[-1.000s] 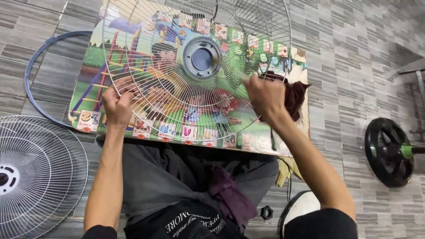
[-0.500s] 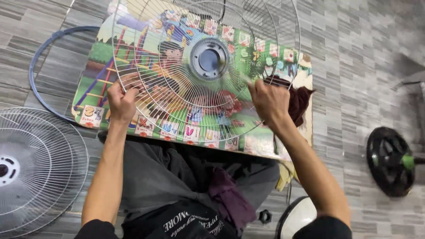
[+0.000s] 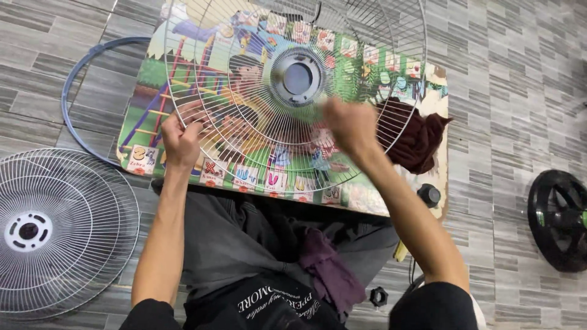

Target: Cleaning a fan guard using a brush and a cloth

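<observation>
Basically a grey tiled floor (image 3: 507, 73) fills the view, person seated on it, legs in grey trousers (image 3: 244, 244) at the bottom. On the floor ahead lies a colourful children's picture mat (image 3: 367, 195) with playground art and letter tiles along its near edge. Over the mat sits the wire fan guard (image 3: 244, 55), round, silver, with a grey hub ring in the middle; it is tilted, near rim low toward the person. Second wire fan guard (image 3: 58, 235) lies flat on the floor at far left, well apart from the hands. Blue ring (image 3: 76, 85) lies on the floor, partly under the mat's left edge. Black fan blade part (image 3: 559, 220) sits at far right on the floor. Dark red cloth (image 3: 422, 137) rests on the mat's right side, under the guard's rim. Purple rag (image 3: 330, 269) lies in the lap. Left hand (image 3: 180, 137) has fingers curled round the guard's wires at its lower left rim. Right hand (image 3: 348, 125) is blurred, closed in a fist against the wires below the hub; whether it grips a wire, cannot tell. Small black knob (image 3: 429, 194) sits on the mat's near right corner; black nut (image 3: 378, 297) on the floor by the knee.
</observation>
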